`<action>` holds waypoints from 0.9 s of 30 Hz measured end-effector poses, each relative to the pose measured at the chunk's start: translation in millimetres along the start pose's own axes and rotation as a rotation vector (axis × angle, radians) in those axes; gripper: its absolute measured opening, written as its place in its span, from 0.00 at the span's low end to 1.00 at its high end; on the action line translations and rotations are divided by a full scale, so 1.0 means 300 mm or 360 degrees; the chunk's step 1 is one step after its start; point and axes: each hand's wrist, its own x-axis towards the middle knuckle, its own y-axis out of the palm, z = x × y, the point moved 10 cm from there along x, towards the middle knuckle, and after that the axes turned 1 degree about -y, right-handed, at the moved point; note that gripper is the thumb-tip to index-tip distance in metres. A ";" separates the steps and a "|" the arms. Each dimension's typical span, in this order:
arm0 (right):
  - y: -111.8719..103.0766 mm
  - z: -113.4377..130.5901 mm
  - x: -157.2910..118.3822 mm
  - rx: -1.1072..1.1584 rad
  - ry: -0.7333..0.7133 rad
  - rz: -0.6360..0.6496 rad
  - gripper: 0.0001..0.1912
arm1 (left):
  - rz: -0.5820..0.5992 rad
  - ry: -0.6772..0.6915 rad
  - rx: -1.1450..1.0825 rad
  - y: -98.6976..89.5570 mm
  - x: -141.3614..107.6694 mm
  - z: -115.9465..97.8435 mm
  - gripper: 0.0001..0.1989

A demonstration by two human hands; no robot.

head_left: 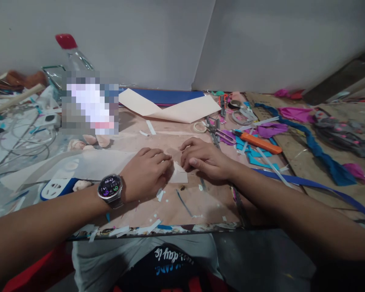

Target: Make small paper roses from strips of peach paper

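A long pale paper strip (109, 164) lies across the worktable, with its short end (178, 176) showing between my hands. My left hand (147, 170), with a watch on the wrist, rests over the strip; its fingers are bent and pressed together on the paper, and the thumb is mostly hidden. Just right of the strip's end is my right hand (205, 158). Its fingers are loosely curved and a little apart, the thumb away from them, with nothing visible in them. The fingertips are close to the paper's edge; whether they touch it I cannot tell.
Behind lies a folded cream sheet (173, 111). At right are an orange cutter knife (258, 142), scissors (219, 132), tape rolls and a blue ribbon (319, 184). A red-capped bottle (76, 56), a power strip (56, 186) and cables (24, 142) are at left.
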 end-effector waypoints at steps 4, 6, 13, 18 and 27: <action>0.025 0.014 0.006 0.0067 -0.0023 0.0095 0.27 | -0.0007 -0.0011 -0.0014 -0.003 0.000 0.004 0.12; 0.030 0.005 0.001 0.0049 0.0036 0.0119 0.30 | -0.0017 -0.0011 -0.0011 -0.006 0.000 0.004 0.12; 0.018 -0.023 -0.011 0.0113 0.0150 0.0067 0.35 | -0.0001 -0.0064 0.0054 -0.014 0.000 0.013 0.14; 0.017 -0.003 0.002 0.0100 0.0054 0.0024 0.29 | -0.0015 -0.0060 0.0086 -0.011 -0.002 0.012 0.15; 0.010 -0.043 -0.015 0.0075 0.0241 0.0044 0.36 | -0.0003 -0.0077 0.0075 -0.008 -0.002 0.013 0.16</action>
